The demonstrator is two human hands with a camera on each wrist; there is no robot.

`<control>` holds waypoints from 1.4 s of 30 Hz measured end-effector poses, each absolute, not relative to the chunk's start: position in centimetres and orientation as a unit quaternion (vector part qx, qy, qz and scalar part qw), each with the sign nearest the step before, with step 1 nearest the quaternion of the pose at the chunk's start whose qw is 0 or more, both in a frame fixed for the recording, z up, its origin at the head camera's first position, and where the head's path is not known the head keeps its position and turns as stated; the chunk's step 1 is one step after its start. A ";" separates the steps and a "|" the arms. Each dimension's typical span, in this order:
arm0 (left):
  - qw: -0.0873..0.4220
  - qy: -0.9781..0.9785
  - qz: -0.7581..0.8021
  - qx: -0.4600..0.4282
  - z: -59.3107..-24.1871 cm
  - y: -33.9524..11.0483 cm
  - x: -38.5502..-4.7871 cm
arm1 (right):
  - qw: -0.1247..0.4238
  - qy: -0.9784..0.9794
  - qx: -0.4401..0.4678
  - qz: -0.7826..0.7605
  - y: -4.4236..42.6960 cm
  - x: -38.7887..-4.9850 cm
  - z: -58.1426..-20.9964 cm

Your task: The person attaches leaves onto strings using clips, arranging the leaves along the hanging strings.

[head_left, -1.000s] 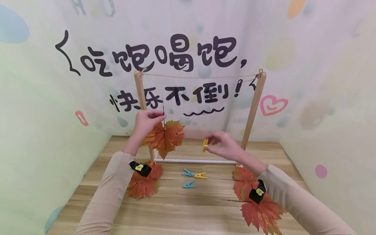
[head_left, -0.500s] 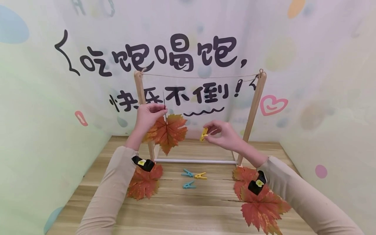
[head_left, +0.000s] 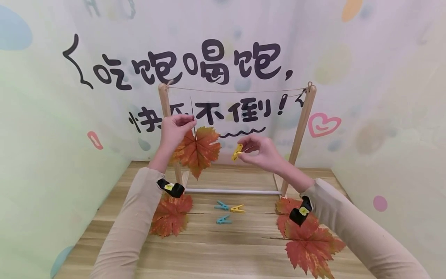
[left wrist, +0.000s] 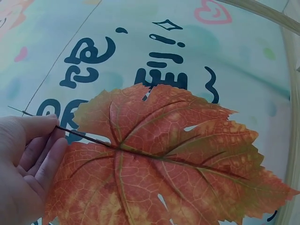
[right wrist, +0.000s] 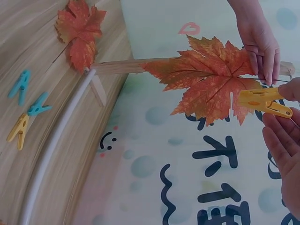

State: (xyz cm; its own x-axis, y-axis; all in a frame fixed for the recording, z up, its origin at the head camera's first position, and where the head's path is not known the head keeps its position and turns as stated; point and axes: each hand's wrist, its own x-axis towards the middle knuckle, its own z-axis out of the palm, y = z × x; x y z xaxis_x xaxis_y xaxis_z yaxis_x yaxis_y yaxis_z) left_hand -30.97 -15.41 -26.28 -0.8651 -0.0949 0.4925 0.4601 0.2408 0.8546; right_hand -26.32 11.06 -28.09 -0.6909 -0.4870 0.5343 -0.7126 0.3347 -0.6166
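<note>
One orange leaf [head_left: 200, 147] is pinched by its stem [left wrist: 85, 136] in the left hand [head_left: 172, 131] and hangs below that grip, the stem nearly upright, its tip shown just under the string [head_left: 237, 92] in the head view; the left hand lies nearer the string. One yellow clip [head_left: 237, 152] is pinched in the right hand [head_left: 262, 153], lower, to the leaf's right.
</note>
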 end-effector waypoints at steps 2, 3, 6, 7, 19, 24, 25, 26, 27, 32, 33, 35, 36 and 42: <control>0.235 -0.754 -0.602 -0.119 -25.9 -15.4 -31.0 | 0.130 -0.803 0.373 0.446 10.8 -26.4 -27.7; 0.238 -0.754 -0.601 -0.118 -25.7 -15.4 -31.1 | 0.132 -0.802 0.373 0.447 10.7 -26.5 -27.5; 0.244 -0.755 -0.599 -0.110 -25.2 -15.5 -31.3 | 0.135 -0.798 0.372 0.454 10.4 -26.7 -27.0; 0.246 -0.757 -0.595 -0.107 -25.1 -15.5 -31.4 | 0.136 -0.797 0.372 0.456 10.3 -26.7 -26.8; 0.243 -0.772 -0.579 -0.104 -24.1 -15.4 -32.5 | 0.117 -0.773 0.345 0.519 9.0 -28.2 -24.3; 0.234 -0.768 -0.588 -0.095 -24.0 -15.2 -32.9 | 0.143 -0.769 0.325 0.532 8.1 -28.9 -22.5; 0.233 -0.768 -0.589 -0.094 -24.0 -15.2 -33.0 | 0.148 -0.767 0.321 0.535 7.8 -29.1 -22.1; 0.232 -0.768 -0.590 -0.093 -24.0 -15.1 -33.0 | 0.154 -0.767 0.317 0.536 7.6 -29.2 -21.7; 0.231 -0.767 -0.592 -0.093 -24.0 -15.1 -33.1 | 0.161 -0.767 0.313 0.536 7.4 -29.3 -21.3; 0.234 -0.764 -0.595 -0.087 -24.0 -15.0 -33.3 | 0.184 -0.768 0.302 0.535 6.1 -29.9 -19.8; 0.233 -0.764 -0.596 -0.087 -24.0 -15.0 -33.3 | 0.187 -0.766 0.302 0.535 5.9 -30.0 -19.6; 0.233 -0.763 -0.597 -0.082 -24.0 -15.0 -33.4 | 0.191 -0.764 0.304 0.536 5.5 -30.2 -19.2; 0.233 -0.763 -0.597 -0.082 -24.0 -15.0 -33.4 | 0.193 -0.762 0.305 0.537 5.2 -30.3 -19.0; 0.236 -0.763 -0.597 -0.082 -23.8 -14.9 -33.4 | 0.214 -0.765 0.299 0.528 4.1 -30.7 -17.9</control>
